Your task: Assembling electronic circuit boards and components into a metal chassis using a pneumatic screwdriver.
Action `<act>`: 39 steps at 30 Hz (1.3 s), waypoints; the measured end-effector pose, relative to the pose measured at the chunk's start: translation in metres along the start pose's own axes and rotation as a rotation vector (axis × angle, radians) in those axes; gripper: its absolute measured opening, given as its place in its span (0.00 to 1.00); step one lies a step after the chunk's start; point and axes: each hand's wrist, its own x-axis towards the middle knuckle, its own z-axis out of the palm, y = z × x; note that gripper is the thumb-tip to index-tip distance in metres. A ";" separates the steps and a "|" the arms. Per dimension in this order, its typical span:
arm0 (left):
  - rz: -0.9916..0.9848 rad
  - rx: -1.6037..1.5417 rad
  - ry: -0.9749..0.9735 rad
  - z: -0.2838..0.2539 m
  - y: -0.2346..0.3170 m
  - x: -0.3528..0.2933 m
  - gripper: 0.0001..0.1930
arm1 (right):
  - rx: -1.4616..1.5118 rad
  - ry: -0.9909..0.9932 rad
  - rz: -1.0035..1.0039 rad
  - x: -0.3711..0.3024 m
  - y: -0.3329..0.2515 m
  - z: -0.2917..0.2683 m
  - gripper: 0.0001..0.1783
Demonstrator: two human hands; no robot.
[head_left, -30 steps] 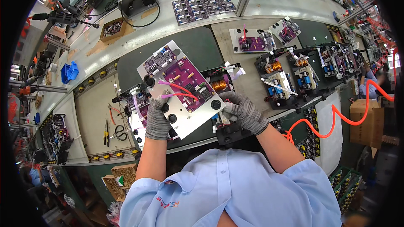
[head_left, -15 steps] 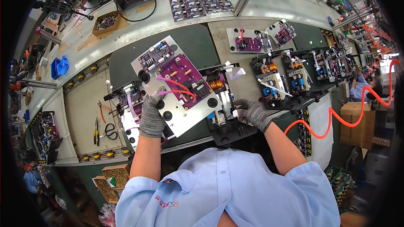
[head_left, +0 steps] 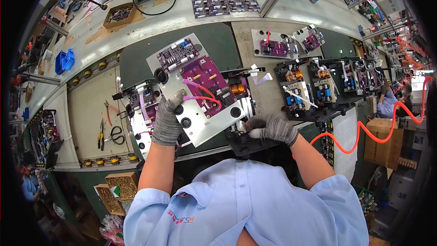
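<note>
My left hand, in a grey knit glove, grips the lower left edge of a silver metal plate, its thumb lying on top. The plate is held tilted and carries a purple circuit board with pink-red wires. Under and beside it stands a black-based electronic unit with a copper coil, partly hidden by the plate. My right hand, gloved too, is at this unit's near right side, below the plate's corner. Its fingers are closed; what they pinch is hidden.
Another unit sits left of the plate. Diagonal pliers, a yellow-black tool and scissors lie further left. Several similar units stand to the right, with boarded plates behind. An orange coiled hose hangs at the right.
My right hand has moved left and closed in at the unit's near side, by the plate's lower right corner. The plate in my left hand has shifted slightly within the view.
</note>
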 end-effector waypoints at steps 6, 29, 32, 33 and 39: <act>0.029 0.131 0.038 -0.004 0.002 -0.001 0.20 | -0.914 -0.004 0.127 0.012 -0.045 0.019 0.16; 0.039 0.172 0.063 -0.018 -0.012 0.013 0.17 | -0.377 0.083 -0.211 0.029 -0.042 0.047 0.20; 0.029 0.142 0.047 -0.027 -0.018 0.021 0.16 | -0.223 0.089 -0.269 0.026 -0.035 0.048 0.18; 0.015 0.119 0.037 -0.031 -0.021 0.024 0.16 | -0.224 0.087 -0.272 0.026 -0.034 0.047 0.18; -0.002 0.087 -0.002 -0.026 -0.013 0.022 0.16 | -0.023 -0.039 -0.234 0.012 -0.034 0.039 0.16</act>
